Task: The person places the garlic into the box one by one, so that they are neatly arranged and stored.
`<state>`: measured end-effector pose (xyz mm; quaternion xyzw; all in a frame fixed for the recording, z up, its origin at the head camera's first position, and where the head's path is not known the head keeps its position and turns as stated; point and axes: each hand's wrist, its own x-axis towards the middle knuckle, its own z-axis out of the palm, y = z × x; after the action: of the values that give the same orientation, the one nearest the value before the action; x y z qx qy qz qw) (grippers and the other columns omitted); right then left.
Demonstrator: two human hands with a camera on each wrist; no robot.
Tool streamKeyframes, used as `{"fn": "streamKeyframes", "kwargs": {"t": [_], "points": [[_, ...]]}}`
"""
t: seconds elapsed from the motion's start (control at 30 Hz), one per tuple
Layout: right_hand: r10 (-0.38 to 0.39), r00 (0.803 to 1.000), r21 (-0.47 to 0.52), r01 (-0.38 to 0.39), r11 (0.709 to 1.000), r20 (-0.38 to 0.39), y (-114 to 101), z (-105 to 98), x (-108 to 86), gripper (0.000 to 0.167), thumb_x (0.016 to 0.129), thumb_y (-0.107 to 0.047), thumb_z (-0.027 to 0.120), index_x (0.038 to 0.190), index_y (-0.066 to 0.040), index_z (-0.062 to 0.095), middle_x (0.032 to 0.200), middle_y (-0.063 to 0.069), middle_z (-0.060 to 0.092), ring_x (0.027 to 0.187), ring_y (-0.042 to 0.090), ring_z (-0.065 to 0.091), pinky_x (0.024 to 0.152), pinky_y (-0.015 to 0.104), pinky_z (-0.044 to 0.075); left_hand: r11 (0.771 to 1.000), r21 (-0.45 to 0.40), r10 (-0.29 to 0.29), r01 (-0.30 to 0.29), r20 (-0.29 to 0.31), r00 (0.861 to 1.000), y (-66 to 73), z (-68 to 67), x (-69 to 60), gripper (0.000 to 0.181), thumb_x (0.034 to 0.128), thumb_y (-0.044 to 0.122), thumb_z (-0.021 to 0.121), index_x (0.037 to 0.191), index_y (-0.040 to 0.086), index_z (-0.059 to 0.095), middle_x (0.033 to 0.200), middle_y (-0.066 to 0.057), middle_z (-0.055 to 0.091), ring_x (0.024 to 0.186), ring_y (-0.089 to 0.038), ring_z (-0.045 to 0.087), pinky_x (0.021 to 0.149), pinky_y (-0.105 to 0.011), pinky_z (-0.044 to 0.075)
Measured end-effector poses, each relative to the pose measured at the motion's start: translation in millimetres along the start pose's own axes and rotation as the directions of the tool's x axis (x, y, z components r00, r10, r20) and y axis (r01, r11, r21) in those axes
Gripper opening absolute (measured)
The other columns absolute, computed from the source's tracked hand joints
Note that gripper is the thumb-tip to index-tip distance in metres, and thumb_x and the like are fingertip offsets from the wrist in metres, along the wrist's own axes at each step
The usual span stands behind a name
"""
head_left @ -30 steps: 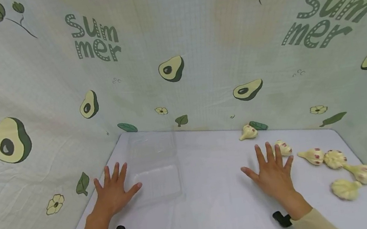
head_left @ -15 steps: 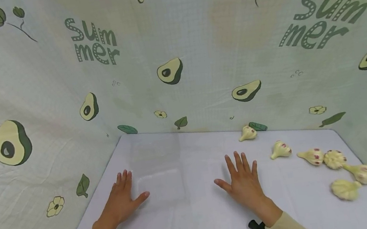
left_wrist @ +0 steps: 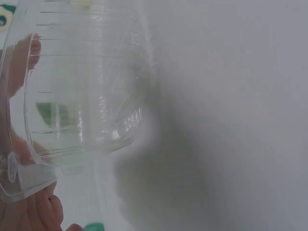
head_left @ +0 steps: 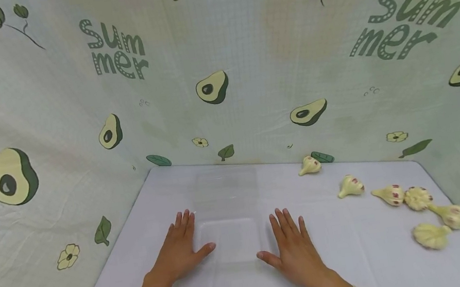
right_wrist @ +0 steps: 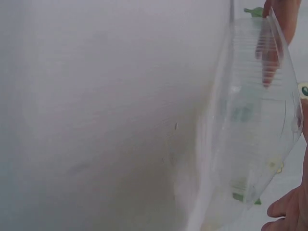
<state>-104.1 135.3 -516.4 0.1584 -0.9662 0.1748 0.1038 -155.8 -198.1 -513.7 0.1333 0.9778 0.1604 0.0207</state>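
A clear plastic clamshell box (head_left: 232,243) lies on the white table with its lid (head_left: 226,185) folded back away from me. My left hand (head_left: 176,253) is at the box's left edge, fingers straight and thumb pointing inward over the near part. On the right side my right hand (head_left: 294,251) lies with straight fingers, its thumb toward the box. Whether either hand presses on the plastic is hard to tell. Both wrist views show the see-through box (left_wrist: 86,86) close up, with parts of hands beside and behind it. Neither hand grips anything.
Several garlic bulbs lie to the right: one bulb (head_left: 310,165) by the back edge, another bulb (head_left: 351,186) nearer, and a loose group with a bulb (head_left: 432,235) in front. A printed cloth (head_left: 242,39) hangs behind and beside the table (head_left: 387,258).
The box has shifted right toward the table's middle, with my left hand moving right beside it. My right hand has come left and nearer me, away from the garlic, to the box's right side.
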Motion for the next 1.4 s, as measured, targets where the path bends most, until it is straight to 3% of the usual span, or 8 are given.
{"fn": "streamKeyframes", "kwargs": {"t": [0.37,0.73,0.93,1.1,1.23,1.4], "points": [[0.093,0.996,0.003,-0.093,0.996,0.016,20.8,-11.3,-17.5,0.099,0.095,-0.068,0.064,0.157,0.007,0.042,0.165,0.026,0.037,0.158,0.045,0.027,0.123,0.076,0.017,0.997,-0.015,0.074,-0.074,0.027,0.997,45.8,15.3,24.3,0.114,0.0931,0.083,0.05,0.167,0.001,0.021,0.176,-0.015,0.012,0.164,-0.035,0.007,0.133,-0.056,0.016],[0.142,0.989,0.037,-0.144,0.989,0.041,50.1,-19.4,-17.6,0.097,0.099,-0.065,0.061,0.16,0.006,0.037,0.167,0.026,0.034,0.158,0.045,0.024,0.122,0.077,0.015,0.993,-0.043,0.113,-0.111,0.043,0.993,72.0,21.8,46.0,0.11,0.0958,0.08,0.049,0.167,0.001,0.022,0.176,-0.015,0.011,0.165,-0.034,0.005,0.133,-0.054,0.015],[0.131,0.99,0.024,-0.132,0.991,0.05,59.3,-22.2,-14.8,0.094,0.1,-0.063,0.061,0.161,0.005,0.036,0.168,0.024,0.033,0.158,0.046,0.025,0.122,0.078,0.015,0.992,-0.048,0.119,-0.117,0.057,0.991,78.3,22.0,53.6,0.109,0.0966,0.077,0.05,0.167,0.0,0.02,0.176,-0.016,0.011,0.164,-0.034,0.006,0.133,-0.054,0.017],[0.111,0.993,0.018,-0.112,0.994,0.039,64.5,-22.8,-13.2,0.092,0.1,-0.061,0.062,0.16,0.005,0.037,0.168,0.024,0.034,0.157,0.047,0.026,0.121,0.078,0.016,0.988,-0.121,0.107,-0.097,0.071,0.992,78.5,23.0,57.2,0.109,0.0968,0.074,0.055,0.168,0.001,0.016,0.177,-0.014,0.008,0.165,-0.033,0.003,0.133,-0.054,0.016],[0.097,0.995,0.012,-0.097,0.995,0.026,66.9,-23.4,-12.4,0.091,0.1,-0.06,0.063,0.159,0.005,0.039,0.167,0.025,0.035,0.157,0.047,0.028,0.12,0.078,0.018,0.969,-0.242,0.077,-0.055,0.085,0.993,74.9,24.9,58.9,0.105,0.0968,0.066,0.063,0.17,0.007,0.016,0.178,-0.009,0.006,0.165,-0.03,0.003,0.131,-0.056,0.022],[0.097,0.995,0.009,-0.098,0.995,0.03,68.4,-23.8,-11.4,0.09,0.1,-0.06,0.063,0.159,0.003,0.04,0.167,0.024,0.035,0.157,0.046,0.027,0.121,0.077,0.017,0.924,-0.381,0.053,-0.013,0.096,0.994,63.7,26.8,63.0,0.093,0.0987,0.054,0.069,0.17,0.017,0.023,0.178,-0.009,0.012,0.164,-0.033,0.012,0.128,-0.061,0.027]]}}
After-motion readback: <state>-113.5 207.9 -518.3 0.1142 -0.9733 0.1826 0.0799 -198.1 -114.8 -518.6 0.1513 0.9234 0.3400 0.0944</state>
